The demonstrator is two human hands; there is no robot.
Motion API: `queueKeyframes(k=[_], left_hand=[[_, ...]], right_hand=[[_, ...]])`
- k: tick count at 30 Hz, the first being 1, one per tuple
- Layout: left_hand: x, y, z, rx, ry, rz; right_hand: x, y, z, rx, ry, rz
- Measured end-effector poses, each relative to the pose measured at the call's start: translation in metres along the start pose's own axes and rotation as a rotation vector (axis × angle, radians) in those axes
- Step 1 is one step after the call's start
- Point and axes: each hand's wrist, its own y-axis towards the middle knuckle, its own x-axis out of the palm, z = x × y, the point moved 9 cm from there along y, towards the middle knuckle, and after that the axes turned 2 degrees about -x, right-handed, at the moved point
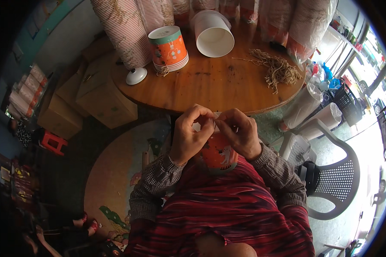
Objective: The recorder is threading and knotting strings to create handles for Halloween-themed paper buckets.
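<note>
An orange paper bucket [221, 156] with a green band and a white figure sits against my lap, below the table's near edge. My left hand [192, 133] and my right hand [242, 135] meet over its rim, thumbs and forefingers pinched close together. What lies between those fingertips is too small to make out. Both hands partly cover the bucket's upper part. On the wooden table [201, 92] beyond them, a tangle of brown twine [281, 70] lies at the right.
An upside-down orange bucket stack [170, 49] stands beside a white knobbed lid [136, 76]. Another bucket [215, 42] lies with its white mouth toward me. Tall nested bucket stacks [120, 32] line the back. Cardboard boxes [105, 98] are left, a grey plastic chair [336, 171] right.
</note>
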Motion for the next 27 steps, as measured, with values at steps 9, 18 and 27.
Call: queueKeyframes(k=[9, 18, 27], left_hand=[[0.01, -0.001, -0.022, -0.404, -0.45, -0.358], [0.013, -0.006, -0.038, -0.559, -0.687, -0.345], [0.012, -0.004, -0.042, -0.497, -0.702, -0.362]], right_hand=[[0.008, 0.007, 0.013, 0.022, 0.096, -0.098], [0.015, 0.001, 0.006, -0.02, 0.332, -0.044], [0.005, 0.004, -0.017, -0.269, -0.044, -0.03]])
